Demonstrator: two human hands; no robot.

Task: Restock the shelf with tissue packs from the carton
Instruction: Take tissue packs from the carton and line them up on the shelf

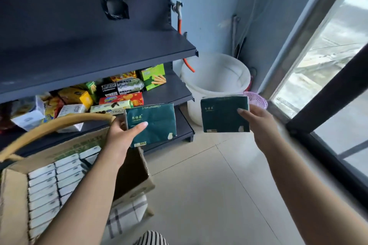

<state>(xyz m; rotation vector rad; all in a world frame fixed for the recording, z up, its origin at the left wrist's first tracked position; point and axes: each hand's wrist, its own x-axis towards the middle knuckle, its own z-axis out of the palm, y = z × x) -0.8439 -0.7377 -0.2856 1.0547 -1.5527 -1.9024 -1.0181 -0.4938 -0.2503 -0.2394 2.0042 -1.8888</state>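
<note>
From the head view, the left hand [121, 132] grips a dark green tissue pack [152, 124] by its lower left corner, thumb curled across the front face and the other fingers hidden behind it. This pack is held tilted, in front of the lower shelves and just above the far corner of the carton [127, 167]. The right hand [258, 119] holds a second green tissue pack [223, 114] by its right edge, thumb on the front and the rest of the fingers behind, out of sight. That pack stands nearly upright in the air, in front of a white bucket [215, 77] and well apart from the first pack.

The carton sits at the lower left with its flaps open, and rows of white-ended tissue packs [49, 187] lie packed inside it. A curved tan handle [55, 123] arches over the carton's far side.

The dark grey upper shelf [95, 57] lies above and to the left of both hands. The shelf below it [171, 87] carries boxes and bags of snacks [121, 89], among them a green box at the right end. An orange hose [187, 63] hangs from a tap on the blue wall down towards the bucket. A pink basket [257, 99] shows just behind the right-hand pack. The floor is pale tile.
</note>
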